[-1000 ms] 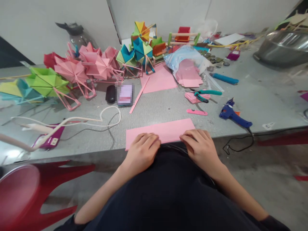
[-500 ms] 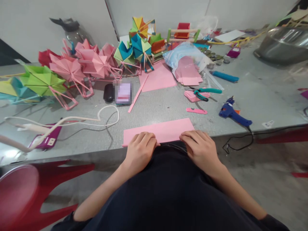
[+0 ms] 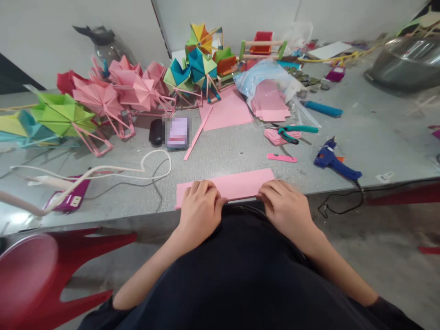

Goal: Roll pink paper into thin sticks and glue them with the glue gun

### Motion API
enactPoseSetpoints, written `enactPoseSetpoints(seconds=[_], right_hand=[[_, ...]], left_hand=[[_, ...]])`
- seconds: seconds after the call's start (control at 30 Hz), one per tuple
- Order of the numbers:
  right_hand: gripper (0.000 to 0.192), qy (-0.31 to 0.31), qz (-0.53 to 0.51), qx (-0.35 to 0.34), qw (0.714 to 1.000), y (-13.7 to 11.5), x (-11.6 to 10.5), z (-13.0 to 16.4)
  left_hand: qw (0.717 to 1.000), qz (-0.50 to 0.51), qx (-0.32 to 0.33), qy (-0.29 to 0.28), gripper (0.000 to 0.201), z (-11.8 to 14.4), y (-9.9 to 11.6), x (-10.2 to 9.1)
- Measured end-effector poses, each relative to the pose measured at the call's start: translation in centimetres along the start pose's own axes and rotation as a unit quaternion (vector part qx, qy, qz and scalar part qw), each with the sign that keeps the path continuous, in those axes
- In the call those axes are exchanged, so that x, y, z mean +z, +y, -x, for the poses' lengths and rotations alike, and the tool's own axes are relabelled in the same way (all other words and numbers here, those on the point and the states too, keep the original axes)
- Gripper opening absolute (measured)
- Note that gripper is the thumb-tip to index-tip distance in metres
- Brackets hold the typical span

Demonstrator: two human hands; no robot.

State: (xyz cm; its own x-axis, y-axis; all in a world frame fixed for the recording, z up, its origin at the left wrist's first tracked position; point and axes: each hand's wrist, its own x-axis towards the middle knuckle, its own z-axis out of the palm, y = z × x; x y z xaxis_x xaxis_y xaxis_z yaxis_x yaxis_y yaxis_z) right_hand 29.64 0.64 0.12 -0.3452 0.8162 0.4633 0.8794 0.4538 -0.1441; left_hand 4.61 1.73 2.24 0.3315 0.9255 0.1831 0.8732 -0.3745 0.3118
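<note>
A long pink sheet of paper (image 3: pixel 237 184) lies along the table's front edge, close against my body. My left hand (image 3: pixel 200 208) is closed on its near edge left of the middle, the fingers bent over the paper and the thumb pointing right. Near the sheet's right end, my right hand (image 3: pixel 287 206) pinches the same edge with curled fingers. Between the hands the near edge looks folded or rolled into a narrow band; the fingertips partly hide it. Beyond the sheet lie a small pink cutter (image 3: pixel 282 158) and green-handled pliers (image 3: pixel 290 133) on a stack of pink paper pieces (image 3: pixel 273 136).
A blue glue gun (image 3: pixel 337 164) lies to the right, its cord over the edge. Folded-paper models (image 3: pixel 137 89) crowd the back left. A white cable (image 3: pixel 103 168) loops at left. A plastic bag (image 3: pixel 254 75) holds pink pieces. A red stool (image 3: pixel 27 270) stands lower left.
Both hands have shifted slightly, with the left thumb now raised further along the near edge. The sheet's near edge has turned a little, baring a thin strip of table between the hands.
</note>
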Motion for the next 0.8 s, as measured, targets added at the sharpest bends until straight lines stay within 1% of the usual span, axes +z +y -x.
enactPoseSetpoints(seconds=[0.13, 0.33, 0.5, 0.6, 0.8], right_hand=[[0.024, -0.019, 0.013, 0.038, 0.999, 0.4, -0.3, -0.3], [0.028, -0.020, -0.017, 0.060, 0.998, 0.6, -0.4, -0.5], [0.035, -0.006, -0.014, 0.072, 0.997, 0.6, 0.1, -0.4], [0.036, -0.011, -0.005, 0.083, 0.996, 0.8, 0.5, -0.4], [0.036, -0.022, 0.006, 0.126, 0.992, 1.3, 0.8, -0.7]], left_hand=[[0.999, -0.018, -0.023, -0.013, 0.022, -0.5, -0.2, -0.5], [0.999, -0.023, -0.028, -0.028, 0.023, -0.7, -0.4, -0.9], [0.998, -0.021, -0.031, -0.041, 0.027, -1.0, -0.3, -1.0], [0.998, -0.017, -0.035, -0.051, 0.029, -1.3, -0.3, -1.1], [0.997, -0.012, -0.044, -0.070, 0.029, -1.6, -0.4, -1.3]])
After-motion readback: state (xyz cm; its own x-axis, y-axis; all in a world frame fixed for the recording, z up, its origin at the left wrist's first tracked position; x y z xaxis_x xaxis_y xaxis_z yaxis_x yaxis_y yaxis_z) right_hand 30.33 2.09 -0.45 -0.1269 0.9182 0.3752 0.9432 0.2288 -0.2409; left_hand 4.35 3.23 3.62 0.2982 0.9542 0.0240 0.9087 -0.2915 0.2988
